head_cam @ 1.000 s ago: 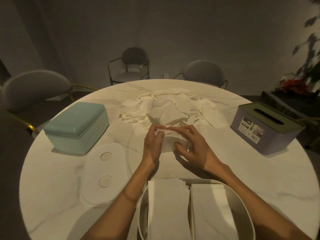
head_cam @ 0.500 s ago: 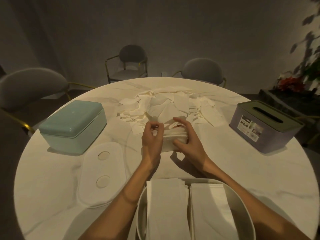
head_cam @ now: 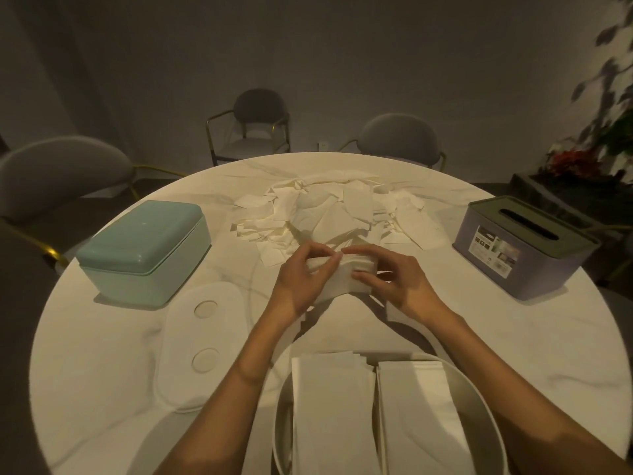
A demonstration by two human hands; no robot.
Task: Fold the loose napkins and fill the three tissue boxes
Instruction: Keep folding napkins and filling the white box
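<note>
Item in hand: folded napkin [head_cam: 337,281], white, at table centre, long axis from 9 to 3 o'clock, gripped at both ends. Left hand [head_cam: 301,279] at 9 o'clock end, fingers curled over top edge; right hand [head_cam: 394,279] at 3 o'clock end, thumb beneath, fingers across top. Loose napkins [head_cam: 329,214] heaped just beyond at 12 o'clock, touching or nearly touching the fingertips. White open box [head_cam: 479,399] at 6 o'clock, nearest the body, two folded stacks [head_cam: 334,406] inside, side by side, long axes from 12 to 6. White lid [head_cam: 202,341] flat at 8 o'clock. Teal box [head_cam: 144,248] at 10 o'clock, lid on. Purple box [head_cam: 524,248] at 2 o'clock, slotted top on. Judged step: fold being finished; delivery calls for a quarter turn and a pull toward 6 o'clock, both hands equally near.
</note>
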